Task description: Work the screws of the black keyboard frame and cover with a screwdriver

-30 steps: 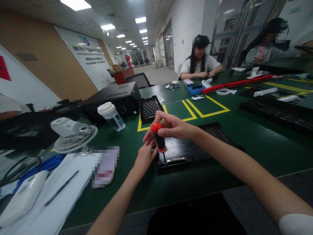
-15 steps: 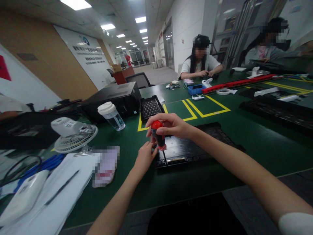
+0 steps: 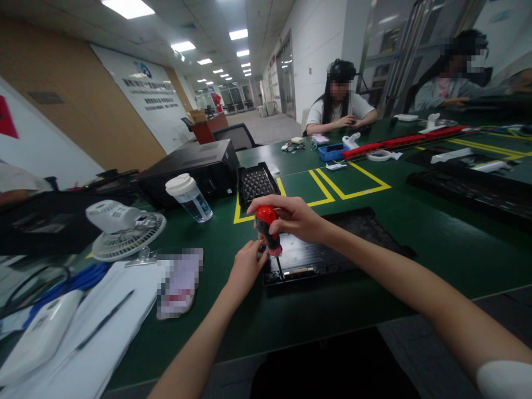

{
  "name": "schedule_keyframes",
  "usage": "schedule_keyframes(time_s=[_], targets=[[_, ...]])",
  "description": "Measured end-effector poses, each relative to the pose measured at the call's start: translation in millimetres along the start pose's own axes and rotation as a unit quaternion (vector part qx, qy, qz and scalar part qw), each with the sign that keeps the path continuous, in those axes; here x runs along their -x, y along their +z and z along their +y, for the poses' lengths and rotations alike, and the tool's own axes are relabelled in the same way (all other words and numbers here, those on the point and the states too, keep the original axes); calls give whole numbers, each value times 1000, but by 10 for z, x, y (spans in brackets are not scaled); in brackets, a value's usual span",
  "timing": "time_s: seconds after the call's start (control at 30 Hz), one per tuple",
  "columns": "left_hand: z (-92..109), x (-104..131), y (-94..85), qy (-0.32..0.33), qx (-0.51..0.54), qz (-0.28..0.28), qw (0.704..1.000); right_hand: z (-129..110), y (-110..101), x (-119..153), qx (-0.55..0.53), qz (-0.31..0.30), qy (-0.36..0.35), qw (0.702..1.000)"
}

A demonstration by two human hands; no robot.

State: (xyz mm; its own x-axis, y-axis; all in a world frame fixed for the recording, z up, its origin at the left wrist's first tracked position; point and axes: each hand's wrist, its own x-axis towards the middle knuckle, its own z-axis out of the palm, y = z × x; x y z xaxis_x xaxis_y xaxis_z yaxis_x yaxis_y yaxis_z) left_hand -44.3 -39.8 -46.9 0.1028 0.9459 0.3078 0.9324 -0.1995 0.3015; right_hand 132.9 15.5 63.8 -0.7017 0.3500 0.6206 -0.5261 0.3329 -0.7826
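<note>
Green table, right hand around screwdriver.

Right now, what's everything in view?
Panel: one, black, centre
Screwdriver: one, red-black, over panel
Studded tray: one, black, beyond panel
Bottle: one, clear, left
Case: one, black, behind bottle
Fan: one, white, left
Papers: several, white, left
Pen: one, dark, on papers
Box: one, white, on papers
Pixelated item: one, lilac, beside papers
Basket: one, blue, far side
Bar: one, red, far right
Long frame: one, black, right
Table: one, green, beneath
People: at least two, far side
Left hand: one, bare, by panel
Right hand: one, bare, on screwdriver
</note>
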Motion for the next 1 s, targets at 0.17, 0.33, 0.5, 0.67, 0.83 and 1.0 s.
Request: schedule_keyframes(time_s=[0.17, 0.33, 0.5, 0.67, 0.83, 1.0], targets=[[35, 3, -28, -9, -7, 2, 1000, 11, 63, 16, 30, -2, -8, 1000], [54, 6, -51, -18, -8, -8, 1000, -4, 143, 34, 53, 4, -20, 998], [35, 3, -40, -14, 4, -11, 1000, -24, 171, 46, 116, 56, -23, 991], [9, 4, -27, -5, 27, -10, 1000, -46, 147, 51, 216, 93, -65, 970], [-4, -1, -15, -8, 22, -13, 1000, -57, 147, 26, 292, 108, -95, 946], [29, 1, -41, -12, 19, -13, 1000, -93, 183, -8, 370, 114, -110, 915]])
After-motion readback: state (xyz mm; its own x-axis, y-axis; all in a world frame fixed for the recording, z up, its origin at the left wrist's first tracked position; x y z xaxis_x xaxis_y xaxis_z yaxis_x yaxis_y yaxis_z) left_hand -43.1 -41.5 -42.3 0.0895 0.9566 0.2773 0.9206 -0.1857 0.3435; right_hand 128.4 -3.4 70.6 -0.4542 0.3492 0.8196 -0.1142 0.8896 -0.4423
